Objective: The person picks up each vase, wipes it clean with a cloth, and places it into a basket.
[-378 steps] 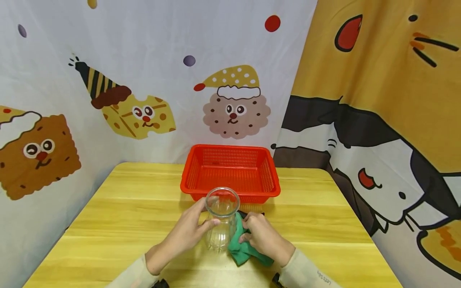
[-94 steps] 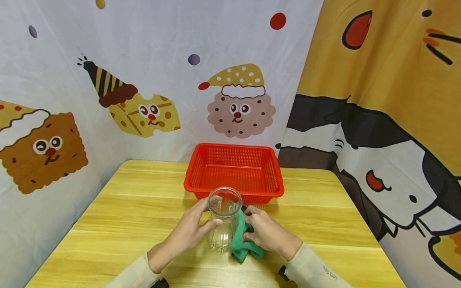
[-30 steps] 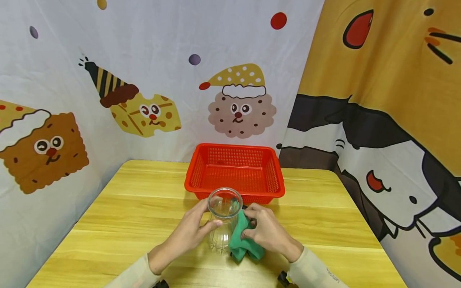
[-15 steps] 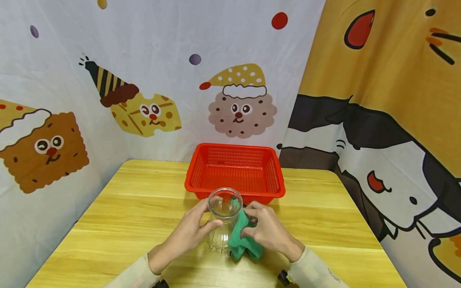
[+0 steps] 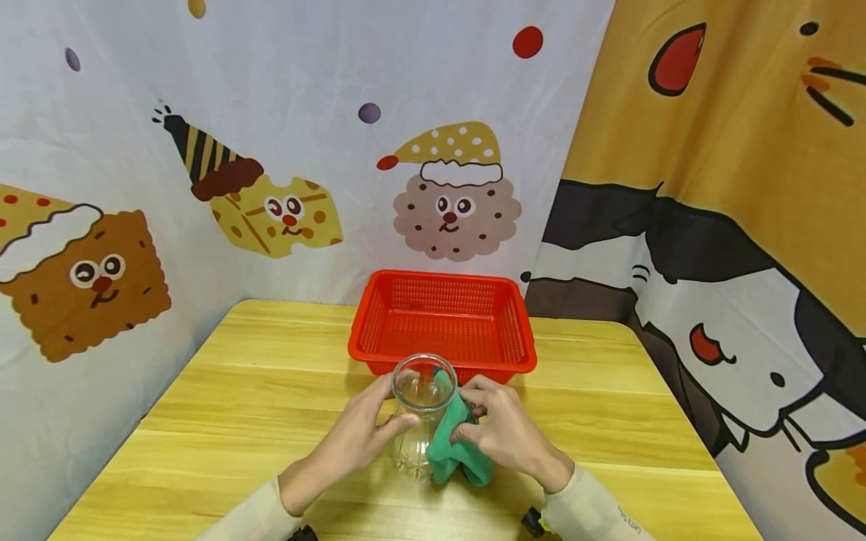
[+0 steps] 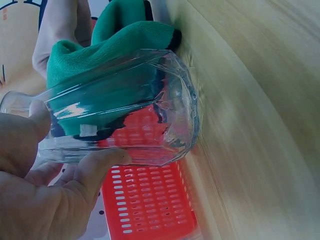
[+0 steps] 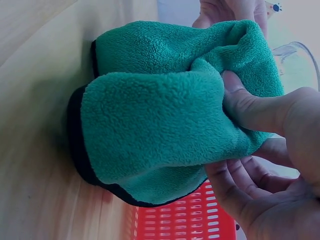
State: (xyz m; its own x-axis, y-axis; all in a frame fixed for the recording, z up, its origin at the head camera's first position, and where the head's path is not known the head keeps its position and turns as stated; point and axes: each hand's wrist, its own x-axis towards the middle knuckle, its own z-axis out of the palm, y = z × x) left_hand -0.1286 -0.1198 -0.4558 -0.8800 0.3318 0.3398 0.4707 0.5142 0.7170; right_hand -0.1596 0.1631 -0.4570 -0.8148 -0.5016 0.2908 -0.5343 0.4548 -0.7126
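Observation:
My left hand (image 5: 354, 432) grips a clear glass vase (image 5: 414, 443) from its left side, thumb in front and fingers behind. The vase is upright, its round rim up; its faceted base (image 6: 187, 110) is at or close to the tabletop. A green towelling cloth (image 5: 446, 451) with black edging is pressed along the vase's right side. My right hand (image 5: 504, 436) pinches the bunched cloth (image 7: 150, 115) between thumb and fingers. Through the glass, the cloth (image 6: 100, 95) shows along the far wall. Part of my right fingers is hidden behind the cloth.
A red plastic basket (image 5: 524, 353) with perforated walls stands just behind the vase, with nothing visible inside. The wooden table (image 5: 257, 391) extends to both sides. A patterned curtain (image 5: 284, 75) hangs behind and at the sides.
My right hand has shifted slightly left and up, bringing the cloth closer along the vase's side. The cloth's corner no longer spreads right as earlier. My left hand keeps its grip.

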